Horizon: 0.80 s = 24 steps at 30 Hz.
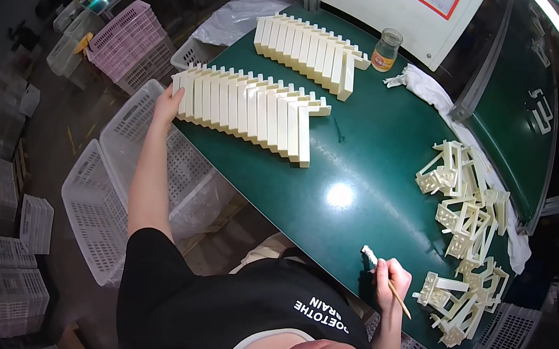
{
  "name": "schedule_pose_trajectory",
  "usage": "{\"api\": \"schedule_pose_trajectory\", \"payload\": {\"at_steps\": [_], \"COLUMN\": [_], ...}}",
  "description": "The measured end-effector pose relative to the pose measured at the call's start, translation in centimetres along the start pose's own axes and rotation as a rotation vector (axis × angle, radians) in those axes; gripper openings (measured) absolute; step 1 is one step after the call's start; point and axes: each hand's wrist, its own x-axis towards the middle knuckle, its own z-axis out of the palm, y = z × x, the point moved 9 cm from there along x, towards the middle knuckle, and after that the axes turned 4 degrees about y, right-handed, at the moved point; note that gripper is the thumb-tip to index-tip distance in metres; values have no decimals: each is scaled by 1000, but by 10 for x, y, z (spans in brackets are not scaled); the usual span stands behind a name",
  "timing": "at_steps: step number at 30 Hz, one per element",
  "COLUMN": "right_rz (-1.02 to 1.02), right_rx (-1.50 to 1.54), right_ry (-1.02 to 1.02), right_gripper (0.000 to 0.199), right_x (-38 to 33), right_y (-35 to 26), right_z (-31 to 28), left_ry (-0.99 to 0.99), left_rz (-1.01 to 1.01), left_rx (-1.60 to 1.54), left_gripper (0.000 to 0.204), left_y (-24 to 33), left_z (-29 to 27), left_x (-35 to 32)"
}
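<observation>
Cream plastic brackets [246, 108] stand in a row at upper centre; our left hand [169, 102] lies flat against the row's end, fingers apart. Right hand [390, 278], lower right, pinches a swab [387, 277]. Light, stiff parts, we reckon: push from the ends.

Seen from 1 head-worn fisheye, above and behind the shoulders, facing steeply down onto the green table [369, 152]. Near enough for torso and both forearms; edges bowing toward the rim. No 2nd view.
</observation>
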Motion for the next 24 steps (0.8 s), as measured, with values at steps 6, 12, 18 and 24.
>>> {"api": "schedule_pose_trajectory", "payload": {"at_steps": [6,12,18,24], "right_rz": [61,-272,-253,-75], "right_rx": [2,26,-428,-776], "right_ry": [12,144,613,649], "right_gripper": [26,8,7,21], "right_x": [-11,-8,-64,-82], "right_y": [3,-34,-26,-1], "right_z": [-6,-32,-148,-172], "left_ry": [191,137,186,-775], "left_rz": [-27,179,593,667], "left_rx": [-423,157,109,-234], "left_gripper": [40,36,35,28], "left_y": [-39,-81,161,251], "left_z": [-4,-80,10,161], "left_x": [11,58,-121,-293]}}
